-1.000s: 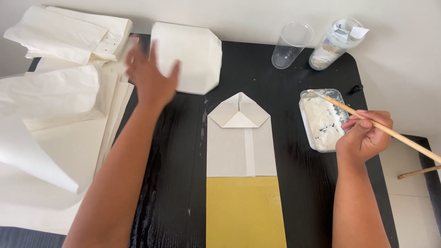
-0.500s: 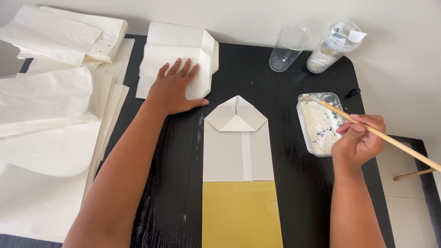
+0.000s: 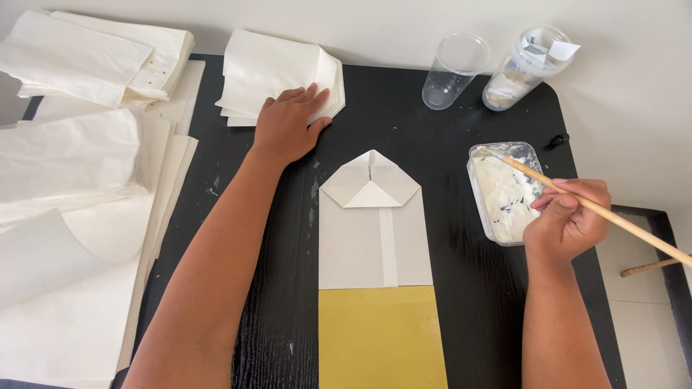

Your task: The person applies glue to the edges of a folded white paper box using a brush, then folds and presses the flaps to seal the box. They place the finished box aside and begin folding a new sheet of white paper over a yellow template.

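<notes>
Resting flatter now, left hand presses paper stack, seemingly unmoved.

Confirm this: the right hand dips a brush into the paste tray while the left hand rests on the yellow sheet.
Not quite. In the head view the left hand rests on the stack of folded white paper, not the yellow sheet. The right hand does dip the brush into the paste tray.

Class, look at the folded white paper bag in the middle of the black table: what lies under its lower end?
A yellow sheet shows below the folded paper bag and seems to run beneath it. How far it reaches under the bag is covered.
</notes>
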